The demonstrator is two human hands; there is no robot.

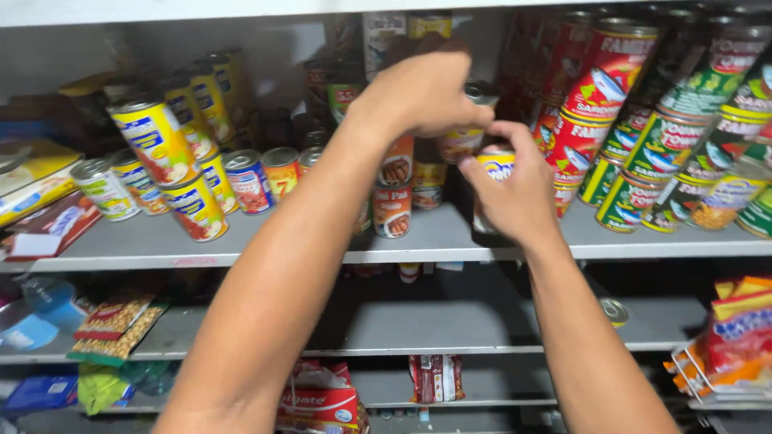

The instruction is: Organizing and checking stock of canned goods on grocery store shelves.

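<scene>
- Nearest to us, our right hand [515, 189] has its fingers wrapped round a yellow-and-blue can [495, 167] just above the grey shelf [450, 241]. Looks like it could slip if that grip loosens.
- Our left hand [426, 92] is closed on a second can [465, 138] right above it; the two could easily knock together.
- Behind, the red can stack [392, 189] stands close, so a nudge might topple it.
- Farther right, the tilted green cans [647, 165] look ready to roll.

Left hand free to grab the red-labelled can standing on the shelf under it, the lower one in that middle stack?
Probably not right away. The left hand is up by a can higher on the shelf, and the red-labelled can has another can stacked on it. The shelf front itself is open.
</scene>
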